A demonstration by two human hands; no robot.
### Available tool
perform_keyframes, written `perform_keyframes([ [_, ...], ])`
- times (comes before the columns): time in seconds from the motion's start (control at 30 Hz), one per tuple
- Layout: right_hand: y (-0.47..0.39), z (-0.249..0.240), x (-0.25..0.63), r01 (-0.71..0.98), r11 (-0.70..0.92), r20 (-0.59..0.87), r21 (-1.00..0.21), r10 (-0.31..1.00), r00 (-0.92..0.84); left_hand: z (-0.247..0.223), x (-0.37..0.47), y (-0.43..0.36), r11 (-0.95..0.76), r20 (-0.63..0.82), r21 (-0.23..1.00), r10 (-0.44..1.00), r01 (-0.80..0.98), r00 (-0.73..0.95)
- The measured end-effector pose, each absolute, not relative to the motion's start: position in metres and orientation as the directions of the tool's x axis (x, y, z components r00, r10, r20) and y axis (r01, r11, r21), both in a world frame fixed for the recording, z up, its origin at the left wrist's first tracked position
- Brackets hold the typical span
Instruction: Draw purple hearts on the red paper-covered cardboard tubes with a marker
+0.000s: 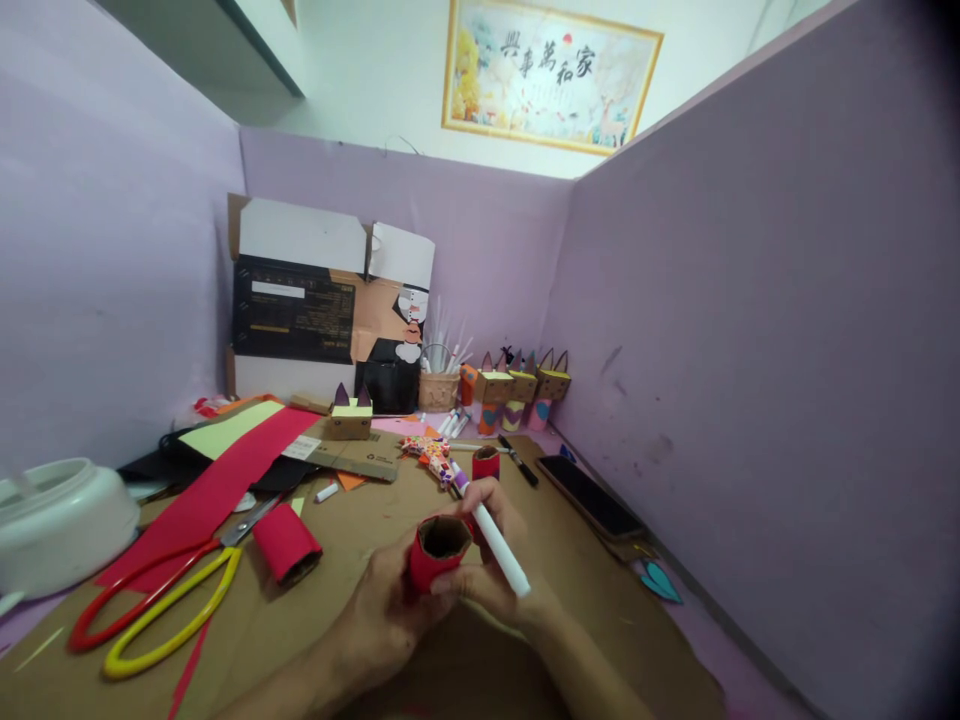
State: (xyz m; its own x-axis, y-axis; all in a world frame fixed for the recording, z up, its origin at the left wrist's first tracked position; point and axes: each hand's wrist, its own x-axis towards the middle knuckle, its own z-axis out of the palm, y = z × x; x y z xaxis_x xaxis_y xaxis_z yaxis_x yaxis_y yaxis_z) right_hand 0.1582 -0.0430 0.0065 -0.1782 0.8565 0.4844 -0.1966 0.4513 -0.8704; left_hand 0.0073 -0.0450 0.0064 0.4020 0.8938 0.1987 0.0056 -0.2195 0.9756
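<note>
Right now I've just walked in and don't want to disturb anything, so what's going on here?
A person's left hand holds a red tube, its open end facing up. The right hand, close against it, holds a white marker. A second red tube lies on its side near the scissors, and a third tube stands just beyond the right hand.

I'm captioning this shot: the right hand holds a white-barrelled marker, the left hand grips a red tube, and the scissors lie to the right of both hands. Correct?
Wrong side: the right hand holds a white-barrelled marker and the left hand grips a red tube, but the head view shows the scissors lying to the left of both hands.
</note>
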Motion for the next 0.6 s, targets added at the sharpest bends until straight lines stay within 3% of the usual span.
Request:
perform_keyframes([
  [0.2, -0.042, 0.010, 0.155, -0.161, 0.420, 0.429, -0.893, 0.903, -0.025, -0.007, 0.009, -0.040, -0.207, 0.167, 0.977, 0.878, 0.041, 0.448],
  [0.37, -0.037, 0.007, 0.151, -0.267, 0.358, 0.381, -0.895, 0.924, -0.035, -0.015, 0.011, -0.037, -0.071, 0.068, 0.997, 0.868, -0.013, 0.493],
  [0.6, -0.033, 0.003, 0.153, -0.216, 0.364, 0.383, -0.906, 0.922, -0.054, -0.010, 0.010, -0.037, 0.034, 0.016, 0.994, 0.891, -0.101, 0.453],
])
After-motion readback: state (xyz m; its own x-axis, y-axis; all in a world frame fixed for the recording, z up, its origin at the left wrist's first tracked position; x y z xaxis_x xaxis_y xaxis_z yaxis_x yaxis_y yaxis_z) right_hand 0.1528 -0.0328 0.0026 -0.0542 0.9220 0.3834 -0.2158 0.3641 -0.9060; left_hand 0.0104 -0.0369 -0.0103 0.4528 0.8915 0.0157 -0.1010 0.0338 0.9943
